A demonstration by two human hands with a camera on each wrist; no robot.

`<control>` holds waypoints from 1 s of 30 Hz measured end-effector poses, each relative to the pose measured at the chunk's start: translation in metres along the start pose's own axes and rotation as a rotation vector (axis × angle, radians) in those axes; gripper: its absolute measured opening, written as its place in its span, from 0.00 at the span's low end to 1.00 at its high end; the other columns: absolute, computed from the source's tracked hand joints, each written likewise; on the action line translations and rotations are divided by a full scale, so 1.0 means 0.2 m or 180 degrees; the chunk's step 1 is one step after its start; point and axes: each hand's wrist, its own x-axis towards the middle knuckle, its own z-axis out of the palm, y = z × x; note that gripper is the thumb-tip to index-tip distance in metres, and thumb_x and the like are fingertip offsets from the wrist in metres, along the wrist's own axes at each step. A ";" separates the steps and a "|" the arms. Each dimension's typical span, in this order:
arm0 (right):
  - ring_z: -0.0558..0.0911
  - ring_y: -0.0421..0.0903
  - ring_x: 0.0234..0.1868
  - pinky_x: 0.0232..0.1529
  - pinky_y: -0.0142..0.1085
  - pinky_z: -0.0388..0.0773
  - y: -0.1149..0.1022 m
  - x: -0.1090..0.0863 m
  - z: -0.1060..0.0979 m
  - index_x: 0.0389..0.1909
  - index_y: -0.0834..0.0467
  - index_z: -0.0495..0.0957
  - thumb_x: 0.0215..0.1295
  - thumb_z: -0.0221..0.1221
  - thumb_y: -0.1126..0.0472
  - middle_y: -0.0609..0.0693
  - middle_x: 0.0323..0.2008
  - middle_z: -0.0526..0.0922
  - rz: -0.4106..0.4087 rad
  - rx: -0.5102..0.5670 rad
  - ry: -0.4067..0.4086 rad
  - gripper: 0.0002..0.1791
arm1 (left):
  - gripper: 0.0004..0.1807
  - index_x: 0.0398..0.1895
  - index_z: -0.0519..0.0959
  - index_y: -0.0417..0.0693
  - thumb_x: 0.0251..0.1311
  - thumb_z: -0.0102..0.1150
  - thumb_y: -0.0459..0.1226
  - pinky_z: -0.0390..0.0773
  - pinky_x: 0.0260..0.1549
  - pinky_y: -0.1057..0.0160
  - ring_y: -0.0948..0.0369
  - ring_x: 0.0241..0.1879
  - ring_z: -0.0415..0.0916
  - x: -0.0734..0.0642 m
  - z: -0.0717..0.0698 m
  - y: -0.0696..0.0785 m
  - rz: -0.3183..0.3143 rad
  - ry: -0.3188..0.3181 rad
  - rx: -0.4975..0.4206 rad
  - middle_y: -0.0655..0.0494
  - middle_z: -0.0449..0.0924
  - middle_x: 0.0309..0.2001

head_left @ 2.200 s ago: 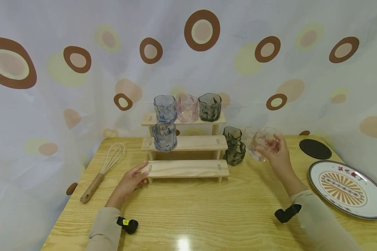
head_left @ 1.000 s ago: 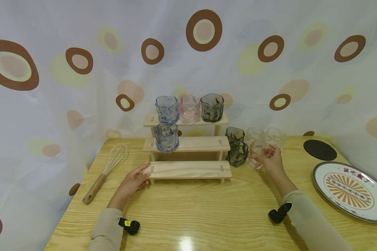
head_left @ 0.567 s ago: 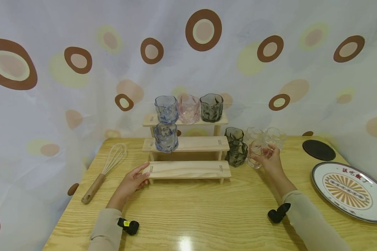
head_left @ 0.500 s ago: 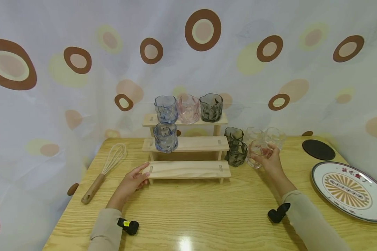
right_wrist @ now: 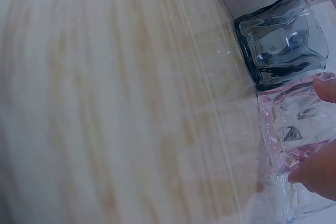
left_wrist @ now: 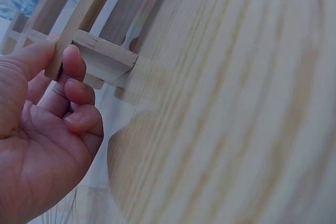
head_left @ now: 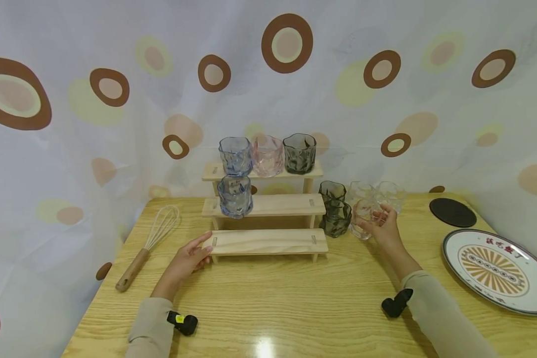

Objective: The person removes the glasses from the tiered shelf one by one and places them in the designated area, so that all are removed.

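Observation:
My left hand (head_left: pixel 184 261) pinches the left end of the lowest board (head_left: pixel 266 241) of a three-step wooden stand; the left wrist view shows thumb and fingers on either side of the board (left_wrist: pixel 65 45). My right hand (head_left: pixel 387 231) grips a pink glass tumbler (head_left: pixel 361 215), upright on the table beside a dark grey tumbler (head_left: pixel 335 220). In the right wrist view, thumb and fingertip lie against the pink tumbler (right_wrist: pixel 299 116). On the stand's top step are a blue tumbler (head_left: pixel 235 155), a pink one (head_left: pixel 268 155) and a grey one (head_left: pixel 299 153). Another blue tumbler (head_left: pixel 235 197) occupies the middle step's left end.
Behind the right hand are clear tumblers (head_left: pixel 390 193), and a second grey one (head_left: pixel 332 190) stands by the stand. A whisk (head_left: pixel 145 248) lies left. At right are a black round mat (head_left: pixel 453 212) and a large patterned plate (head_left: pixel 470 286) on the wooden table (head_left: pixel 273 298).
My right hand has brought the pink tumbler left and slightly down, from in front of the clear tumblers to beside the front grey one; it then stays there. My left hand keeps its hold.

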 end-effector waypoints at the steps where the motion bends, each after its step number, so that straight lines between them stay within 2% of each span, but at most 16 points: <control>1: 0.57 0.59 0.63 0.61 0.49 0.59 0.00 0.00 0.00 0.72 0.60 0.34 0.65 0.60 0.56 0.65 0.64 0.52 0.0000 -0.0002 -0.0005 0.49 | 0.30 0.71 0.60 0.51 0.67 0.54 0.40 0.66 0.25 0.70 0.66 0.25 0.69 0.00 0.00 0.00 -0.0001 -0.0004 -0.0003 0.58 0.73 0.24; 8: 0.55 0.60 0.65 0.59 0.49 0.61 -0.01 0.00 0.01 0.72 0.59 0.31 0.66 0.58 0.55 0.66 0.63 0.49 0.0031 -0.0019 -0.0070 0.50 | 0.30 0.71 0.60 0.51 0.67 0.54 0.40 0.65 0.24 0.71 0.66 0.24 0.68 0.01 0.00 0.00 0.0010 -0.0004 -0.0030 0.58 0.73 0.24; 14: 0.45 0.63 0.70 0.65 0.54 0.54 -0.01 0.00 0.00 0.72 0.58 0.26 0.62 0.62 0.55 0.68 0.68 0.40 -0.0043 0.0031 -0.0086 0.56 | 0.31 0.72 0.60 0.50 0.67 0.54 0.40 0.67 0.25 0.71 0.66 0.25 0.68 0.00 0.00 0.00 0.0010 0.0018 -0.0036 0.58 0.73 0.24; 20: 0.35 0.62 0.72 0.66 0.57 0.49 -0.03 -0.02 0.00 0.73 0.56 0.24 0.60 0.65 0.53 0.64 0.71 0.31 -0.0162 0.0035 -0.0025 0.60 | 0.31 0.72 0.60 0.49 0.67 0.54 0.40 0.69 0.26 0.71 0.67 0.25 0.69 0.00 -0.01 0.00 0.0014 0.0013 -0.0060 0.59 0.73 0.24; 25: 0.37 0.62 0.72 0.65 0.59 0.49 -0.08 -0.05 0.00 0.73 0.57 0.27 0.59 0.65 0.50 0.65 0.71 0.35 -0.0189 -0.0157 0.0142 0.60 | 0.31 0.72 0.60 0.49 0.67 0.54 0.39 0.68 0.25 0.71 0.67 0.25 0.69 0.01 -0.01 0.00 0.0011 0.0007 -0.0064 0.60 0.73 0.23; 30: 0.45 0.61 0.70 0.65 0.58 0.50 -0.14 -0.08 0.02 0.73 0.58 0.38 0.58 0.65 0.50 0.63 0.70 0.41 -0.0284 -0.0332 0.0575 0.54 | 0.30 0.72 0.60 0.50 0.67 0.54 0.40 0.67 0.25 0.71 0.67 0.25 0.68 0.01 0.00 -0.01 0.0016 -0.0018 -0.0045 0.60 0.73 0.23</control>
